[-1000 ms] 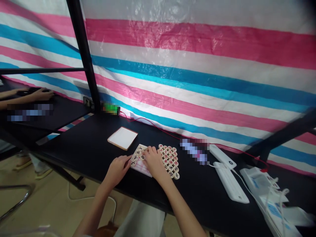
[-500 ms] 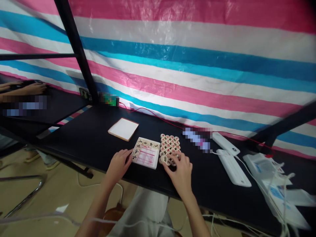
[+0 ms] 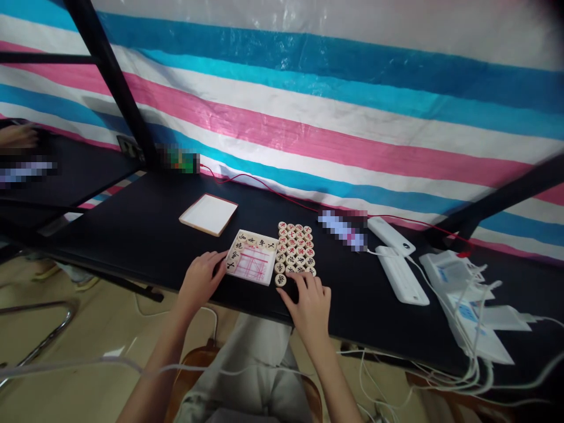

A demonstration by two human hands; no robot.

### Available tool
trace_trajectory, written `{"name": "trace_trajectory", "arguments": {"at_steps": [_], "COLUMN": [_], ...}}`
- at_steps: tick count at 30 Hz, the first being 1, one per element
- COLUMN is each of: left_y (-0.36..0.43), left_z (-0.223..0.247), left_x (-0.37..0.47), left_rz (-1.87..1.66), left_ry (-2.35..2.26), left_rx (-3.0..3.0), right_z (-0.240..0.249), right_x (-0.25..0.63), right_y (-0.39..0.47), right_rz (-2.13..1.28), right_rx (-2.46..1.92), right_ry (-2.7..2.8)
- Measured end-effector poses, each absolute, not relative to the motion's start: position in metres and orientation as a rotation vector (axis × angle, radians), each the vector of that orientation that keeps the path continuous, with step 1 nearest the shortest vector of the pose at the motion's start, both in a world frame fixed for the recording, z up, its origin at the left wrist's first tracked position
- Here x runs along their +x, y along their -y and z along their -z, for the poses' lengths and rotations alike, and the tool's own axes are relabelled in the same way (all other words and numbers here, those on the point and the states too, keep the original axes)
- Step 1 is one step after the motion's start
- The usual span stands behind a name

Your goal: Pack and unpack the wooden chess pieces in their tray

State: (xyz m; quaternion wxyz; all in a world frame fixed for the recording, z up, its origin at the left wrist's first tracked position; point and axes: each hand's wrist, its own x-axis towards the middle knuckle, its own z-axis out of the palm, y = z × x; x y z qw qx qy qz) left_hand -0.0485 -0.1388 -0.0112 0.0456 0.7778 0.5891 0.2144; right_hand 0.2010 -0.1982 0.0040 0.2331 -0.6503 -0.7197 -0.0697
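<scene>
A small wooden tray point(image 3: 253, 264) with red grid lines lies on the black table point(image 3: 145, 241). Several round wooden chess pieces sit along its far and left edges. My left hand point(image 3: 200, 281) rests against the tray's left edge, fingers touching it. Right of the tray lies a cluster of round wooden pieces point(image 3: 296, 247) with red and black characters. My right hand point(image 3: 308, 302) lies flat just in front of that cluster, its fingertips at the nearest pieces, and one piece point(image 3: 280, 280) sits by its forefinger. I cannot tell whether a piece is under the palm.
A flat wooden lid point(image 3: 208, 214) lies behind the tray to the left. White devices point(image 3: 399, 270) with cables and plastic packets point(image 3: 467, 294) lie to the right. A red wire runs along the striped tarp wall. Another person's hand point(image 3: 17, 136) works at the far left table.
My right hand left the tray, crossed to the loose pieces and drew slightly towards me. The left hand stayed at the tray's edge. The view tilted down.
</scene>
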Motion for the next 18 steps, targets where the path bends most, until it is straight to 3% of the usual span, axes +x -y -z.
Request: {"name": "trace_trajectory", "arguments": {"at_steps": [18], "left_y": [0.1389], "left_z": [0.0095], "left_x": [-0.0478], "left_rz": [-0.665], "left_ry": [-1.793], "left_rx": [2.325], "right_z": [-0.0041], "right_x": [0.1969], "right_y": [0.1969], "right_rz": [0.051], "right_rx": [-1.81], "right_ry": [2.011]}}
